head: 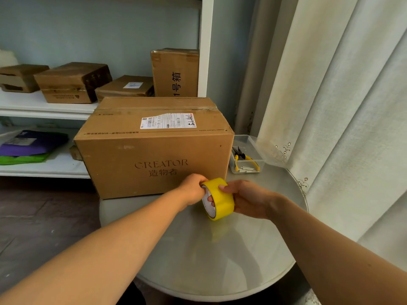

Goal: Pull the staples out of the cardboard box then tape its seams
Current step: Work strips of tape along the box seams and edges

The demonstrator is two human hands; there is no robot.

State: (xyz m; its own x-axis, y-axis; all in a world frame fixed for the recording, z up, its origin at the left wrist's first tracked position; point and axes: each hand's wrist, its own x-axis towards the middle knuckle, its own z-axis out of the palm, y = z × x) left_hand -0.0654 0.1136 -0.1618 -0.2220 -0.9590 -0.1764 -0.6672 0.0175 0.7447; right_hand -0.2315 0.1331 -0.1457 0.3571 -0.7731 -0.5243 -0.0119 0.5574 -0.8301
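A large brown cardboard box [154, 150] printed "CREATOR" stands on the round grey table [220, 249], with a white shipping label on its top. In front of the box, just above the table, I hold a yellow tape roll [222, 198] between both hands. My left hand [193, 190] grips it from the left with fingers hooked through the core. My right hand [246, 198] holds the roll's right side, thumb pressed on the yellow outer band.
A clear plastic tray [248, 142] to the right of the box holds yellow-handled pliers [242, 156] and small white pieces. White shelves [44, 108] behind carry several smaller boxes [72, 82] and purple and green bags [33, 146]. A pale curtain [341, 106] hangs at the right.
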